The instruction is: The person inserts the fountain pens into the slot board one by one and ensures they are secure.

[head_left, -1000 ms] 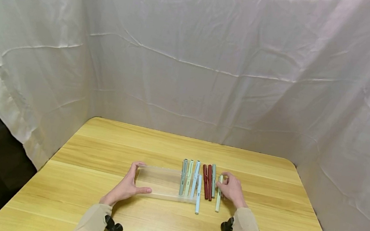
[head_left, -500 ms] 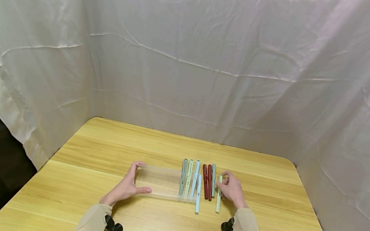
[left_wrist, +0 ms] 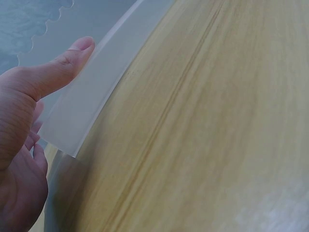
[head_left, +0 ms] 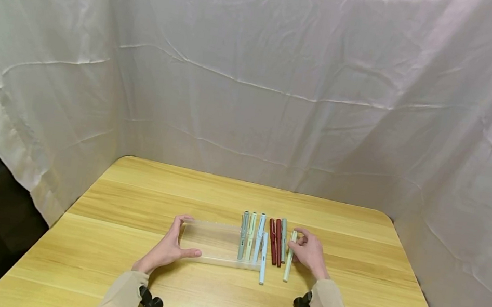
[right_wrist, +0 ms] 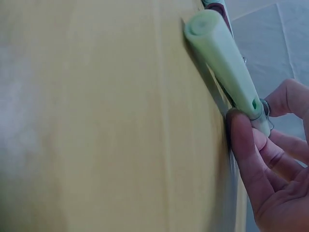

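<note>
Clock: we read the directions from the middle of the clear box, as the head view shows it.
Clear box (head_left: 210, 240): on the wooden table (head_left: 225, 302), wavy along 1 edge.
Left hand (head_left: 168, 248): at 9 o'clock, we see it gripping the box's end, thumb on the near wall, fingers at the far side.
Right hand (head_left: 309, 252): at 3 o'clock, thumb and fingertips pinching a pale green pen (right_wrist: 224, 63) near its far end.
Pens at the box: at 2 to 3 o'clock, 3 pens (head_left: 251, 238) in grey-green, pale green and light blue; we cannot quite tell how they rest on it.
Light blue pen (head_left: 262, 266): at 3 o'clock, reaching nearer us than the box's front edge.
Between that and the held pen: 2 dark red pens (head_left: 279, 244) and 1 grey-green pen (head_left: 283, 240).
Curtain (head_left: 254, 97): at 12 o'clock, beyond the table.
</note>
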`<act>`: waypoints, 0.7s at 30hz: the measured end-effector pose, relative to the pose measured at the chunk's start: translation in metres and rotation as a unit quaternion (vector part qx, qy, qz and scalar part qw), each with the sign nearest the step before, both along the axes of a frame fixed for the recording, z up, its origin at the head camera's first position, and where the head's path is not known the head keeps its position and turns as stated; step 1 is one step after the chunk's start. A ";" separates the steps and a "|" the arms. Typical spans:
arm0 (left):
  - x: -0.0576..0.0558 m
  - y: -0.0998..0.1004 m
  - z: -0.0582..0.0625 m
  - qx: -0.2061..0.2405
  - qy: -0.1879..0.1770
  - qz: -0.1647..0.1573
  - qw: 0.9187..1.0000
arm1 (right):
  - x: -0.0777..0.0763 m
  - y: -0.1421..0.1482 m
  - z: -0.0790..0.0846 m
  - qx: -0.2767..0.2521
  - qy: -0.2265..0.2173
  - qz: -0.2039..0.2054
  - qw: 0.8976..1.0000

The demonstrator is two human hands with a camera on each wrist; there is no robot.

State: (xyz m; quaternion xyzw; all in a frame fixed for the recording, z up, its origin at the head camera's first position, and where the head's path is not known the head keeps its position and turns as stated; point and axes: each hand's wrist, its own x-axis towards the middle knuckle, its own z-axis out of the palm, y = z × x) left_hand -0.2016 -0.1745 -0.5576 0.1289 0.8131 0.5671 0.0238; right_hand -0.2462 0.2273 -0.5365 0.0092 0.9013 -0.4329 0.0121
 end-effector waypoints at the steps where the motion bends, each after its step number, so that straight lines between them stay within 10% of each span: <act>1: 0.000 0.000 0.000 -0.001 -0.001 0.001 1.000 | 0.000 0.000 0.000 -0.011 -0.002 -0.003 1.000; 21: 0.001 0.001 0.001 -0.005 -0.003 0.004 1.000 | 0.005 -0.001 -0.003 -0.115 0.013 -0.007 0.993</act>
